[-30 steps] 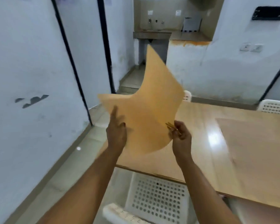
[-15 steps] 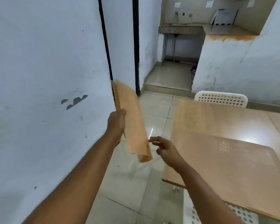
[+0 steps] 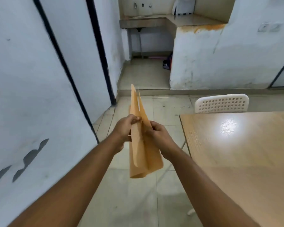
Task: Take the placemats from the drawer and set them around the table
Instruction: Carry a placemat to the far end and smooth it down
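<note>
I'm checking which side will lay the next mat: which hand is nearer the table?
Right. The right hand grips the placemats just left of the table edge; the left hand grips them from their far side.

From my feed, a white perforated chair (image 3: 222, 103) stands at the far edge of frame right. Pale floor tiles (image 3: 134, 202) run toward a kitchen nook, where a stone counter (image 3: 147, 22) juts from a scuffed white wall (image 3: 220, 63). Black door frames (image 3: 100, 51) line the left.
</note>
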